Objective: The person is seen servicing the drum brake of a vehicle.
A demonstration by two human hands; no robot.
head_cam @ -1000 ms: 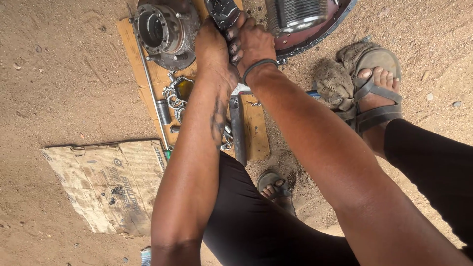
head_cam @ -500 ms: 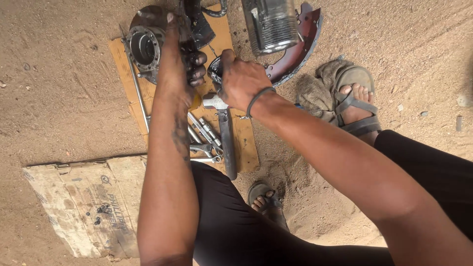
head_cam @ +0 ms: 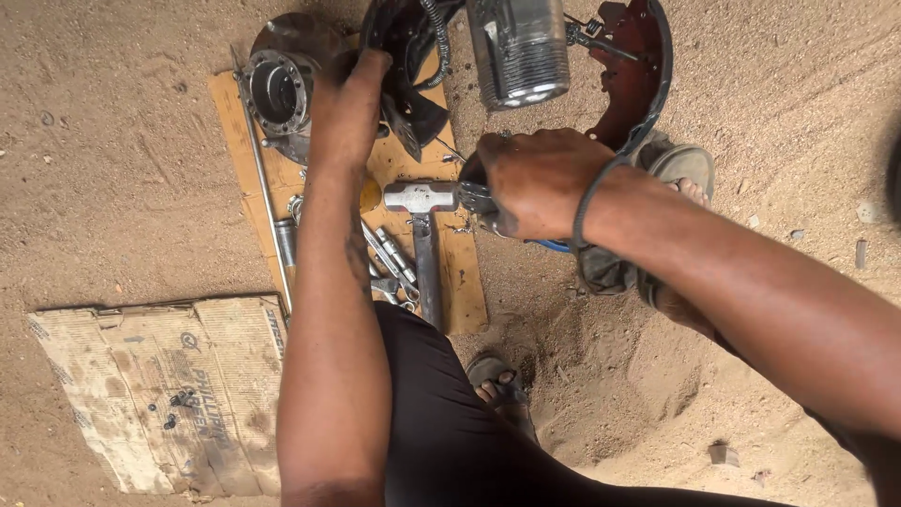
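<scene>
My left hand [head_cam: 349, 99] reaches forward and grips the right side of a grey wheel hub [head_cam: 280, 89] at the far end of a wooden board [head_cam: 462, 282]; its fingertips are hidden. My right hand [head_cam: 537, 183] is closed on a small round metal part [head_cam: 472, 198], held just right of the head of a steel hammer [head_cam: 420, 199] lying on the board. A threaded axle spindle [head_cam: 521, 52] juts out above my right hand, with a red brake shoe [head_cam: 640, 80] beside it.
Wrenches and sockets [head_cam: 392, 265] and a long thin rod [head_cam: 263, 192] lie on the board. A flat piece of cardboard [head_cam: 155, 394] sits on the sand at lower left. My sandalled feet [head_cam: 683, 178] [head_cam: 497, 383] rest on the sandy ground.
My right hand has drawn back from the spindle toward me with the round part, ending beside the hammer head. My left hand stays at the hub.
</scene>
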